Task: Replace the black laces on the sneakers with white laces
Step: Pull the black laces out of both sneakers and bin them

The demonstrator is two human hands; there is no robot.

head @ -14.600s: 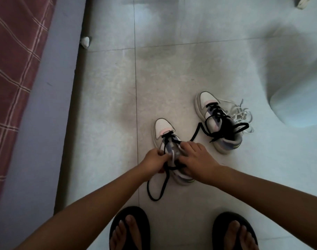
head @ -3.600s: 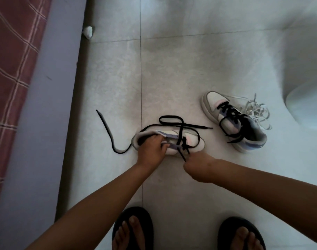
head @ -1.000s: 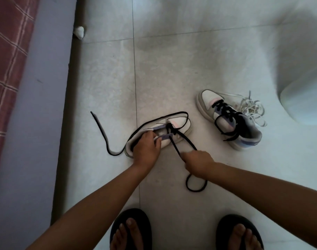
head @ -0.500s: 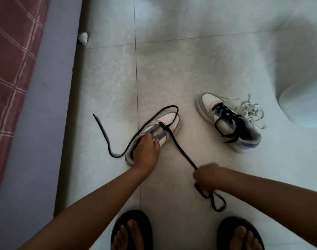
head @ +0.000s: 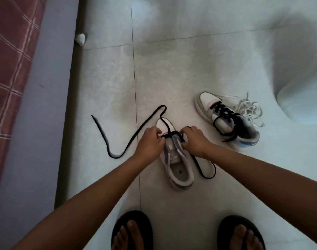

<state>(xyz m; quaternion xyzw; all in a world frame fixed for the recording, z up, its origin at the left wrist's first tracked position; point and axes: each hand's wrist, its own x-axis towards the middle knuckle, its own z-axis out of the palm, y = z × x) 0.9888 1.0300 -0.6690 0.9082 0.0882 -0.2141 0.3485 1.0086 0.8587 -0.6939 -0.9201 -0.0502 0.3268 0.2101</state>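
Note:
A grey and white sneaker [head: 179,168] stands on the floor, toe pointing away from me, with its black lace [head: 118,141] threaded only near the toe. My left hand [head: 148,143] grips the sneaker's left side near the toe. My right hand [head: 193,141] pinches the black lace at the right eyelets. One loose end trails left over the tiles, the other loops to the right of the heel. The second sneaker [head: 228,120], still laced in black, lies to the right. A tangle of white laces [head: 249,110] sits behind it.
A bed with a red checked cover [head: 8,69] and a grey side panel [head: 44,105] runs along the left. A pale rounded object [head: 303,103] is at the right. My feet in black sandals [head: 132,231] stand at the bottom. A small white scrap [head: 80,39] lies by the bed.
The sneaker has turned from lying across to toe pointing away. My right hand came back from pulling the lace out low on the right and now pinches it at the eyelets.

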